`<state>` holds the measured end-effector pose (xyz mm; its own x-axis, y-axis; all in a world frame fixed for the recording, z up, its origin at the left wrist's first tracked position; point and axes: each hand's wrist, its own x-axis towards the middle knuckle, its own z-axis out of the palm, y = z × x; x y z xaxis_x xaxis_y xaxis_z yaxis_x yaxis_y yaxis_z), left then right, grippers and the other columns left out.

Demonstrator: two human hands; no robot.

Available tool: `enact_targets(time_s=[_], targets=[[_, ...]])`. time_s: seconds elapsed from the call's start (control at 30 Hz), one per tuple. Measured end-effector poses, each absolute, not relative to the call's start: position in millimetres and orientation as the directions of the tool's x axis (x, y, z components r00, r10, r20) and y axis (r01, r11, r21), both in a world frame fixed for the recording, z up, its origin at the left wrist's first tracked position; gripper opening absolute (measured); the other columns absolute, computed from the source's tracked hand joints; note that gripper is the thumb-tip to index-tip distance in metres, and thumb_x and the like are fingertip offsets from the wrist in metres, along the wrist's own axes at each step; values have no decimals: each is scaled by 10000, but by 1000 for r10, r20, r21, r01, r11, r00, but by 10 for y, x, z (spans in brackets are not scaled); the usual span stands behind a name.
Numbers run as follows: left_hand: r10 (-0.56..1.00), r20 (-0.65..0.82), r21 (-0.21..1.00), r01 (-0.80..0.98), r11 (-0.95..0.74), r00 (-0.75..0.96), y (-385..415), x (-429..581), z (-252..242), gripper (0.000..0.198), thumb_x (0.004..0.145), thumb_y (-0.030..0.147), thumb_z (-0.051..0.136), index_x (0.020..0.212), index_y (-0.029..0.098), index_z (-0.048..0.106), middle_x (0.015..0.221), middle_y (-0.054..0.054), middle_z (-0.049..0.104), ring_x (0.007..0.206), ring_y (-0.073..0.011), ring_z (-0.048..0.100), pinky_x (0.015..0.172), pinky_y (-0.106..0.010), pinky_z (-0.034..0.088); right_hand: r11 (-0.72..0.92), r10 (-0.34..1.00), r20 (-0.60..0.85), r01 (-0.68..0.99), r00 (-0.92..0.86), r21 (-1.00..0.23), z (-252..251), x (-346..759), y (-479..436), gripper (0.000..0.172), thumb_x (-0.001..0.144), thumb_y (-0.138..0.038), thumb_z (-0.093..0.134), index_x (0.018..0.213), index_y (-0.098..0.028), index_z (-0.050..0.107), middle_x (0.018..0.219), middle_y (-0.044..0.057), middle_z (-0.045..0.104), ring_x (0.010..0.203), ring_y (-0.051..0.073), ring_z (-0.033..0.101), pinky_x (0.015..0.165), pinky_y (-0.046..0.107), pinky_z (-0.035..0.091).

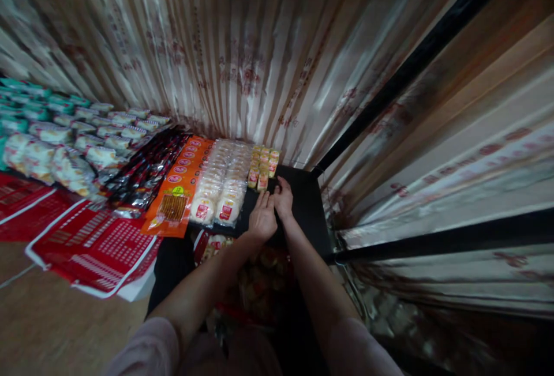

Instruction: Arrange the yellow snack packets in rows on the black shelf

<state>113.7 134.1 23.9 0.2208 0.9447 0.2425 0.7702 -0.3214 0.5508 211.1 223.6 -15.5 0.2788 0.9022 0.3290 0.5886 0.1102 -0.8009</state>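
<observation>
Just past my fingertips, the yellow packets [262,165] lie at twelve o'clock from my left hand [262,220], eleven from my right hand [283,197], their rows running away across the bench [309,206]. Whether either hand pinches one, I cannot tell.

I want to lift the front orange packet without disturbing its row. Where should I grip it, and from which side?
Pinch the front orange packet by its near edge, coming from the front with the left hand. It lies flat, hemmed by white packets and dark packets, so only that edge looks free.
</observation>
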Motion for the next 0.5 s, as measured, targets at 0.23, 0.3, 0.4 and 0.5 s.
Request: enact_targets(time_s=[0.23,0.3,0.4,0.5], targets=[[945,304,674,673,-304,121,675,1057,41,391,833,118,377,1201,71,500,1200,-142,580,1159,-205,498,1023,-333,397,126,887,324,504,328,-855,-146,1929,1361,371,792,-175,352,1069,-148,598,1004,98,607,802,152,616,735,300,496],[941,302,685,653,-324,151,459,934,4,348,844,148,388,1164,98,518,1130,-118,609,1074,-198,536,965,-331,435,158,884,350,506,310,-848,-149,1838,1089,361,795,-166,338,1044,-155,600,932,75,609,752,145,610,709,291,496],[957,213,687,667,-289,196,183,685,-83,290,846,159,397,1094,139,546,1043,-90,628,976,-199,559,885,-341,465,221,900,380,527,213,-820,-209,1647,688,324,794,-151,338,950,-174,620,852,52,616,747,148,602,760,299,483],[985,87,657,735,-168,148,32,424,-258,246,853,140,390,1015,142,575,987,-91,630,960,-193,561,891,-326,450,232,963,268,564,-19,-793,-378,1423,361,322,801,-150,337,901,-196,639,913,64,644,874,170,595,865,316,454]])
